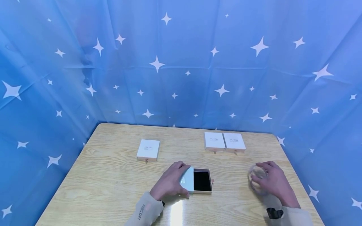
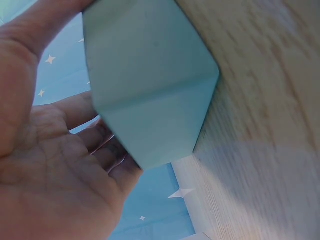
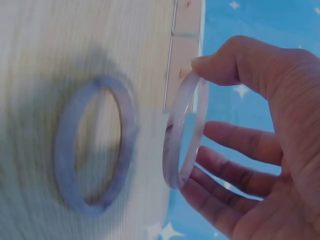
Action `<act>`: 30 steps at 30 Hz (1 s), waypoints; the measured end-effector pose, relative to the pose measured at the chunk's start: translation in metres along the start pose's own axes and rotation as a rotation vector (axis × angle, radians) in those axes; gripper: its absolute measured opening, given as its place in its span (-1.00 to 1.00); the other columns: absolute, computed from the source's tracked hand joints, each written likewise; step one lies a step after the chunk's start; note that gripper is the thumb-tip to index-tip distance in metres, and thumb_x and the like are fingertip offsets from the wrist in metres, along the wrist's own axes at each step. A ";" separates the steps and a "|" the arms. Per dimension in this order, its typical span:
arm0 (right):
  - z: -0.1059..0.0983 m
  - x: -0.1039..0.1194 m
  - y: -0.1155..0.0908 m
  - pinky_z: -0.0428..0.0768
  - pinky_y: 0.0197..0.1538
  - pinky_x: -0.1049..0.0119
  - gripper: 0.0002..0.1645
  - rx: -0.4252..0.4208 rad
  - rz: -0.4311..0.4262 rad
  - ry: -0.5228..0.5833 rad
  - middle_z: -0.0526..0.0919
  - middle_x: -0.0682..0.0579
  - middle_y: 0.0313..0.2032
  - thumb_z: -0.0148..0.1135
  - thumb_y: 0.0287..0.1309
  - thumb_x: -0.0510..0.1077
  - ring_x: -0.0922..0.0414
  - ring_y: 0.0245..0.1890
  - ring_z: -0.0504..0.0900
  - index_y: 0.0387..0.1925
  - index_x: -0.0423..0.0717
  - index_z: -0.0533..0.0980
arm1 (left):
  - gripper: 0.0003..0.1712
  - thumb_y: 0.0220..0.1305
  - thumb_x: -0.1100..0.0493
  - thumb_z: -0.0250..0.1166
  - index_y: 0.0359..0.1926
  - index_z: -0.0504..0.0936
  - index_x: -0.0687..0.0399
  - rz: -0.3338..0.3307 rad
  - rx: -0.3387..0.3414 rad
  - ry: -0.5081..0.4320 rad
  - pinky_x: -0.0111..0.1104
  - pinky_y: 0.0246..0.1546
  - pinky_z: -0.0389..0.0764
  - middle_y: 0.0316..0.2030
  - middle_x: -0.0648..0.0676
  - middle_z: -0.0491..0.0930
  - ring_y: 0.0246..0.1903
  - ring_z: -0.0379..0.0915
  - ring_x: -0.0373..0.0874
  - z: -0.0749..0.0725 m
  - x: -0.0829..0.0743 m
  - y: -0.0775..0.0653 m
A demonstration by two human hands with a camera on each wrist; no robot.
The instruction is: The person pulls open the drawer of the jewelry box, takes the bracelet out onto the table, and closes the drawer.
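Blue curtain (image 1: 183, 47) with white stars hangs behind and to both sides of your wood-grain tabletop (image 1: 107, 179). Take the half-open pale blue box (image 1: 187, 180) in front of you as the centre of the dial, with twelve pointing away from you. Its drawer tray (image 1: 203, 192) sticks out of the sleeve toward three o'clock, showing a black lining (image 1: 201, 181) inside pale walls and a small pull tab (image 1: 212, 181) on the end wall.

Your left hand (image 1: 171, 180) is at nine o'clock, grasping the box's sleeve, thumb on the near edge and fingers on the far one. Out at three o'clock, well apart from the box, your right hand (image 1: 274, 179) pinches a pale, translucent bangle (image 3: 172, 140) between thumb and fingertips, its ring tilted up on edge. Just beside it a lavender bangle (image 3: 67, 150) lies on the wood.

Three more boxes sit farther off with printed white lids, each shut, so you cannot tell what they hold. One white box (image 1: 148, 149) is at ten o'clock; the paired boxes (image 1: 215, 140) stand side by side at one o'clock. Their tabs face you.
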State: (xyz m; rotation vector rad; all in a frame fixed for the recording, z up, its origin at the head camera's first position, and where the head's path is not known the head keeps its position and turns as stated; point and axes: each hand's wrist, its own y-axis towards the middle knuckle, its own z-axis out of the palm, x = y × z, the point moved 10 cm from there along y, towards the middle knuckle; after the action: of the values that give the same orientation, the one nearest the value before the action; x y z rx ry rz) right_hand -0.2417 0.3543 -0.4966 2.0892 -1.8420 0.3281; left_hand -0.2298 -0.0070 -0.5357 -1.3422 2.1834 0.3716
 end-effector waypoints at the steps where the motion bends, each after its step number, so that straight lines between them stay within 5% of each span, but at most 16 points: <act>1: -0.001 -0.004 0.002 0.58 -0.30 0.06 -0.29 0.008 0.011 0.000 0.58 -0.29 -0.02 0.52 0.06 0.04 -0.14 -0.18 0.61 0.14 -0.33 0.59 | 0.24 -0.30 -0.13 0.74 0.48 0.39 -0.05 -0.002 0.002 -0.003 -0.27 0.17 0.55 0.22 -0.10 0.48 0.11 0.36 -0.21 0.000 0.000 0.000; 16: 0.007 -0.060 0.026 0.62 -0.13 -0.20 -0.19 0.106 0.146 0.012 0.45 -0.55 0.13 0.38 0.22 0.17 -0.38 -0.02 0.57 0.20 -0.44 0.51 | 0.25 -0.32 -0.14 0.74 0.48 0.39 -0.10 -0.011 0.002 0.002 -0.30 0.07 0.56 0.21 -0.10 0.48 0.06 0.36 -0.23 0.001 0.002 0.001; 30: 0.023 -0.078 0.029 0.53 0.06 -0.37 -0.12 0.156 0.217 0.002 0.42 -0.56 0.14 0.39 0.17 0.20 -0.45 0.08 0.48 0.22 -0.44 0.49 | 0.25 -0.34 -0.14 0.75 0.47 0.40 -0.10 -0.009 0.001 0.004 -0.29 0.05 0.56 0.21 -0.09 0.49 0.05 0.37 -0.21 0.002 0.002 0.001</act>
State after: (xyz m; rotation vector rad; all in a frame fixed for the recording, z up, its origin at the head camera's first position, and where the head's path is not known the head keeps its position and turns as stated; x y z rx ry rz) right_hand -0.2817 0.4135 -0.5455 1.9855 -2.1084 0.5427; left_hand -0.2313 -0.0069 -0.5384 -1.3538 2.1800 0.3648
